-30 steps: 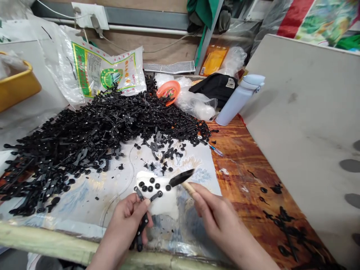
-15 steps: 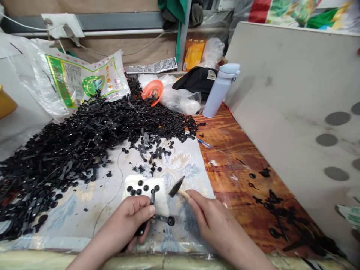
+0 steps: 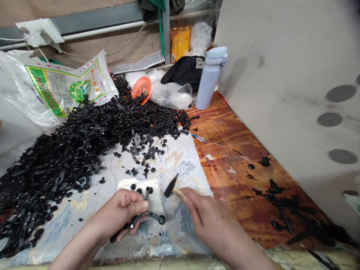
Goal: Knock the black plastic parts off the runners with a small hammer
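My left hand (image 3: 128, 212) is closed around a black plastic linkage (image 3: 152, 215), pinched between thumb and fingers. Its jointed arms with round ends stick out above, to the right and below the fingers. Beneath it lies a white pad (image 3: 156, 200) with a few black round caps (image 3: 133, 186) on it, partly covered by the hand. In my right hand (image 3: 206, 210) is a small hammer (image 3: 171, 186), gripped by its wooden handle. The dark hammer head is held just right of the pad, apart from the linkage.
A large heap of black plastic parts (image 3: 92, 127) covers the left and back of the patterned cloth (image 3: 180, 157). Behind stand a pale blue bottle (image 3: 209, 78), an orange dish (image 3: 141, 90) and a printed sack (image 3: 67, 86). A screwdriver (image 3: 199, 137) and loose black parts (image 3: 271, 195) lie on the wood.
The camera view has shifted right. My left hand has turned the linkage slightly, so more of its lower arm shows. The hammer stays in my right hand, near the pad.
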### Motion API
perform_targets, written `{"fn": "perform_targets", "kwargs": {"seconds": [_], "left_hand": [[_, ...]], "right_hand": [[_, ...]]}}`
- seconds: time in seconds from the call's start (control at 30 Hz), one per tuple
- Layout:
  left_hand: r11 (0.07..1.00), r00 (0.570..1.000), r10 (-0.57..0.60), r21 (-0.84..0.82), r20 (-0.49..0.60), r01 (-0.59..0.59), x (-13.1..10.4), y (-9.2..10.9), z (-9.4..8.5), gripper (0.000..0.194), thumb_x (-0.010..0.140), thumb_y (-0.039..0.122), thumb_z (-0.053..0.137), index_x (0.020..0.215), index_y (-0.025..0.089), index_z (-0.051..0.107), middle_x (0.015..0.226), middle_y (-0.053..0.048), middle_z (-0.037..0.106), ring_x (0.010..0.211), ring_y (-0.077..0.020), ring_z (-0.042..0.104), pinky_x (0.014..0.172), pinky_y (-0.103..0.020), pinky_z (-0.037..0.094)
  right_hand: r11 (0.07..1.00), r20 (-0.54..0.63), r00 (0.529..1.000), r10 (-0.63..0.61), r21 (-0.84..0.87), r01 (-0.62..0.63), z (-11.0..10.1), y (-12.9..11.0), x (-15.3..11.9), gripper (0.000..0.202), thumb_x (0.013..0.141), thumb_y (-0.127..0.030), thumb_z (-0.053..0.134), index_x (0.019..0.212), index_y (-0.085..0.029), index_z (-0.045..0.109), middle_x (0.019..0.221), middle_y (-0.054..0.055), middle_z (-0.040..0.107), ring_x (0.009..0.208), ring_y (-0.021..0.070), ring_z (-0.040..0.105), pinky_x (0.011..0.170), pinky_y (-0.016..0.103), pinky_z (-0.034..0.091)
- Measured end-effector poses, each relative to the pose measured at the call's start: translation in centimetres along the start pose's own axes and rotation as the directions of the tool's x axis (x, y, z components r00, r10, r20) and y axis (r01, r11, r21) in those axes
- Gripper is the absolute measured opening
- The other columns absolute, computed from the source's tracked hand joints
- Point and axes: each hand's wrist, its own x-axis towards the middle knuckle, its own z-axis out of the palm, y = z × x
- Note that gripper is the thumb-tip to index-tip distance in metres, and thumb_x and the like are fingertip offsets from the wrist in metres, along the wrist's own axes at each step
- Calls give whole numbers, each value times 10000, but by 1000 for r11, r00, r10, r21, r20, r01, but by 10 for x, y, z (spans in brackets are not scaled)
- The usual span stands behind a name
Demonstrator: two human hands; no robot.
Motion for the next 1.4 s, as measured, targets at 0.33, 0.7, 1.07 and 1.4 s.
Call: {"fn": "perform_targets", "kwargs": {"seconds": [0.33, 0.7, 1.07, 1.4], "left_hand": [[998, 1000, -8, -68, 15, 10, -2, -1, -3, 413, 752, 502, 620, 533, 164, 528, 374, 16, 568, 220, -14, 306, 281, -151, 152], [999, 1000, -5, -43, 22, 5, 1, -1, -3, 399, 753, 500, 615, 554, 165, 530, 375, 23, 555, 221, -19, 297, 278, -154, 148], [999, 999, 25, -37, 31, -24, 0, -5, -5, 396, 773, 476, 602, 542, 170, 506, 380, 24, 552, 230, -17, 297, 291, -154, 151], [1000, 1000, 5, -18, 29, -5, 1, -1, -3, 418, 754, 503, 609, 531, 174, 479, 380, 29, 538, 228, -15, 300, 278, -148, 154]], "right_hand": [[999, -3, 1000, -8, -31, 8, 2, 3, 1, 259, 968, -318, 267, 944, -269, 520, 694, 22, 661, 682, 214, 647, 551, 286, 324], [999, -30, 1000, -10, -46, 9, 1, 2, 0, 238, 972, -304, 270, 898, -261, 491, 676, 4, 638, 635, 197, 624, 522, 282, 280], [998, -74, 996, -49, -39, 46, 1, 4, -1, 230, 978, -296, 304, 905, -252, 517, 661, -8, 628, 609, 180, 611, 515, 280, 245], [998, -88, 995, -53, -34, 51, 1, 4, -1, 240, 977, -286, 301, 890, -242, 521, 668, 1, 628, 622, 176, 611, 522, 273, 267]]}}
